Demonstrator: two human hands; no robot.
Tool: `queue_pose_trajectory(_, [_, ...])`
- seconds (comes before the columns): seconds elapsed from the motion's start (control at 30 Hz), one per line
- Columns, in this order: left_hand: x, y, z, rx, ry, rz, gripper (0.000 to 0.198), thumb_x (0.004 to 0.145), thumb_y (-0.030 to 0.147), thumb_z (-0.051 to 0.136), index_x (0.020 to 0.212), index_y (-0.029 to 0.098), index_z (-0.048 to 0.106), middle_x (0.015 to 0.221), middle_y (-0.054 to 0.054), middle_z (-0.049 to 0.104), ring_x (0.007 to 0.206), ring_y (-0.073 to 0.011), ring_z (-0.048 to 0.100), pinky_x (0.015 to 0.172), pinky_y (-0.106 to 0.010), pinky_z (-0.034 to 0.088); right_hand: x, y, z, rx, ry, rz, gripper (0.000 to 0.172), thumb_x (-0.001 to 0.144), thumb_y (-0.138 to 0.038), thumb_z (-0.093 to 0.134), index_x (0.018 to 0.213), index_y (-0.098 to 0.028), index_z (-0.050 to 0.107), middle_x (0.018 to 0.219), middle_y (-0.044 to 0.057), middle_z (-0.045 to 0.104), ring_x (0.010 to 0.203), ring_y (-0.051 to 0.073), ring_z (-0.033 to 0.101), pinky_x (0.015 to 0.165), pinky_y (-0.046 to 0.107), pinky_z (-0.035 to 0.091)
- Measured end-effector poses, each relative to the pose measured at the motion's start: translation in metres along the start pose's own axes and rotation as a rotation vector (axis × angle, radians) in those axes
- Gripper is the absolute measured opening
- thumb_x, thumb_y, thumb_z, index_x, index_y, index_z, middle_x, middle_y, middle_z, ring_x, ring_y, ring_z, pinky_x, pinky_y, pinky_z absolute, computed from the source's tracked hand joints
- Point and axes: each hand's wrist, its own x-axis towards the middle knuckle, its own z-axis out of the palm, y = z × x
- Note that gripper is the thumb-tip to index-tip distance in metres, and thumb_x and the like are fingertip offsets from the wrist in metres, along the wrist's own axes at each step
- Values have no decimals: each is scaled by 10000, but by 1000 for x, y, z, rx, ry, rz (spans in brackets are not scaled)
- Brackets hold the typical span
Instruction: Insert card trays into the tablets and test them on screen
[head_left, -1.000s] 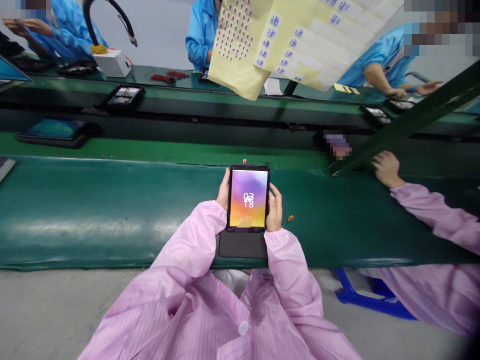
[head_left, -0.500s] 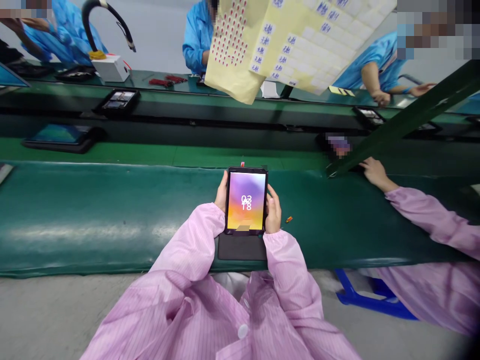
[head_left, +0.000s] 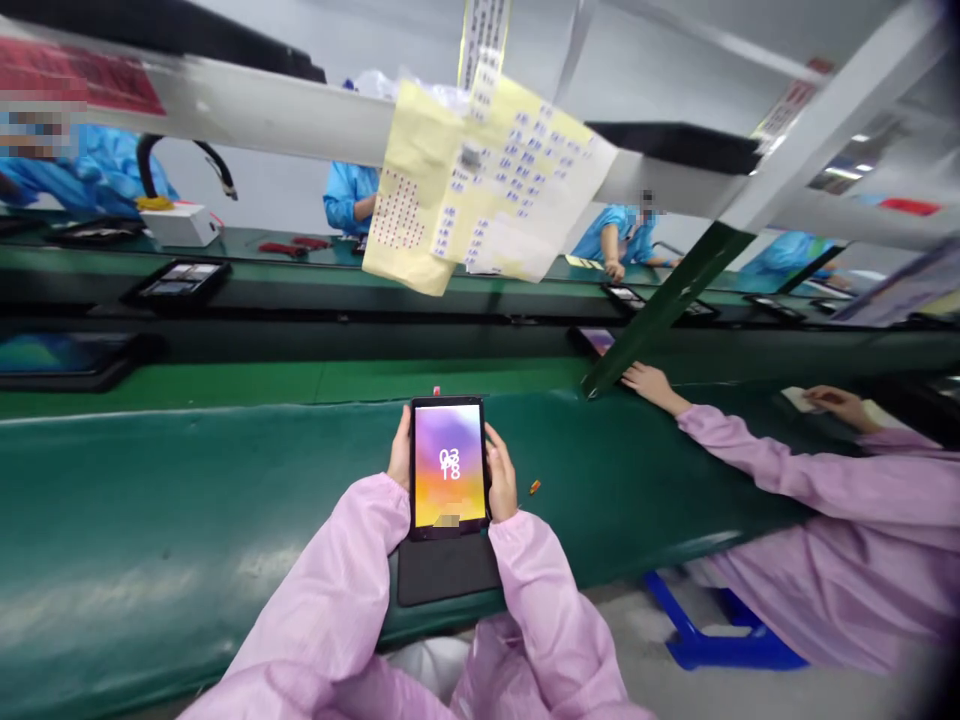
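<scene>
Both my hands grip the sides of a black-framed tablet (head_left: pixel 448 468) held upright towards me, its lit screen showing a purple-to-yellow wallpaper and a large clock. My left hand (head_left: pixel 400 450) holds its left edge, and my right hand (head_left: pixel 501 472) holds its right edge. Below the tablet lies a dark rectangular mat (head_left: pixel 447 570) on the green belt surface (head_left: pixel 187 500). A small orange piece (head_left: pixel 534 487) sits just beyond my right hand. A small red tip (head_left: pixel 436 391) shows behind the tablet's top edge.
To my right, a co-worker's pink-sleeved hand (head_left: pixel 651 387) rests near a dark green bar (head_left: pixel 667 310). Yellow label sheets (head_left: pixel 480 190) hang from a white overhead beam (head_left: pixel 247 120). Tablets in black trays (head_left: pixel 178 283) lie on the far belt, with blue-clad workers beyond.
My view has tilted upward, so the tablet and hands sit lower and the overhead beam shows. The co-worker's hand has moved left along the belt. My grip has not visibly changed.
</scene>
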Motion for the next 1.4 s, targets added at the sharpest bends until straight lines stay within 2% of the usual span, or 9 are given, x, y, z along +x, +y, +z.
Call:
queue_pose_trajectory(0.1, [-2, 1, 1, 0, -3, 6, 647, 828, 669, 488, 1083, 102, 667, 1023, -177, 725, 974, -355, 688, 914, -490, 514, 0, -3, 2, 7, -12, 7, 551, 941, -539, 430, 1393, -226, 471, 1317, 96, 608, 1147, 232, 621, 962, 373, 506])
queue_pose_trajectory(0.33, [-5, 0, -2, -5, 33, -44, 625, 795, 673, 535, 1087, 137, 668, 1011, -164, 732, 907, -356, 705, 870, -510, 538, 1, -5, 2, -9, -14, -9, 531, 916, -558, 479, 1355, -261, 518, 1364, 67, 575, 1181, 242, 594, 939, 355, 513])
queue_pose_trajectory(0.63, [-6, 2, 6, -3, 59, -29, 628, 820, 666, 500, 1104, 129, 658, 1020, -170, 727, 918, -348, 705, 883, -504, 536, 1, -8, 3, -14, -27, 3, 559, 910, -573, 481, 1374, -261, 498, 1243, 72, 647, 1024, 229, 657, 858, 341, 530])
queue_pose_trajectory(0.8, [-9, 0, 7, 11, 39, 3, 575, 836, 621, 522, 1080, 121, 669, 999, -153, 735, 946, -340, 701, 900, -488, 534, 1, -7, 1, -13, -36, 16, 557, 921, -560, 469, 1388, -255, 473, 1274, 71, 628, 1055, 225, 643, 880, 337, 515])
queue_pose_trajectory(1.07, [-6, 1, 3, -10, 64, -2, 630, 822, 653, 513, 1160, 139, 644, 996, -149, 735, 922, -344, 707, 881, -498, 544, 1, -5, 1, -16, -25, 19, 534, 914, -558, 482, 1367, -276, 498, 1330, 63, 590, 1095, 230, 624, 907, 344, 505])
queue_pose_trajectory(1.23, [-3, 3, -1, 2, 89, -14, 628, 805, 669, 525, 1218, 206, 622, 1009, -113, 738, 931, -354, 704, 871, -523, 553, 1, -6, 5, -13, -24, 13, 533, 928, -551, 454, 1384, -276, 480, 1206, 57, 662, 991, 211, 659, 880, 347, 516])
queue_pose_trajectory(1.4, [-4, 2, -2, 39, 130, 7, 654, 794, 690, 523, 1235, 215, 610, 993, -95, 743, 984, -358, 691, 870, -525, 563, 3, -6, 6, -25, -9, -3, 522, 924, -553, 463, 1371, -283, 496, 1296, 45, 620, 1148, 224, 608, 944, 358, 493])
